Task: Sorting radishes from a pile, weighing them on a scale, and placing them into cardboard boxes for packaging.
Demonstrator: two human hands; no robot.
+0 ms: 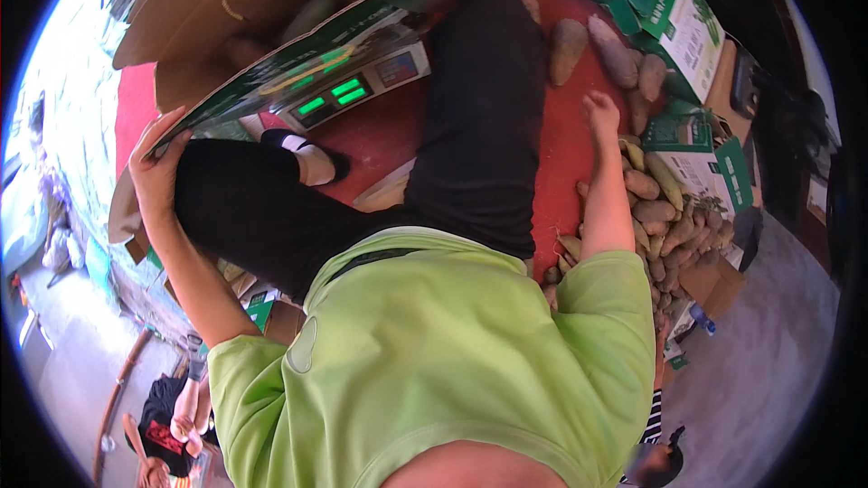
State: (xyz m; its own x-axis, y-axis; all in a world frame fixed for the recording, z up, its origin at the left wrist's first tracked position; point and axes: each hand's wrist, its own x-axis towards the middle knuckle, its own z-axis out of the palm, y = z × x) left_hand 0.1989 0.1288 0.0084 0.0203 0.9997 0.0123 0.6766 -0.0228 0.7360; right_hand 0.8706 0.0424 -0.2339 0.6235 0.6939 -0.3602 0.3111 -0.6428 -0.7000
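Note:
My left hand (155, 167) is closed on the corner of a flap (262, 81) of a large open cardboard box, its inner side brown and its outer side green and printed. Inside the box (194, 4), shapes like sweet potatoes show dimly. Beneath the flap, a digital scale (348, 92) glows with green figures. My right hand (602, 117) hovers over the red floor covering, fingers curled in, with nothing visible in them. Close to it lie several loose sweet potatoes (568, 51), and a larger heap of sweet potatoes (674, 226) spreads beside my right forearm.
Green and white cartons (692, 36) stand at the far right, and another carton (710, 172) borders the heap. My black-trousered legs (479, 117) stretch across the red covering (380, 131). Other people (172, 420) are at the lower left and lower right.

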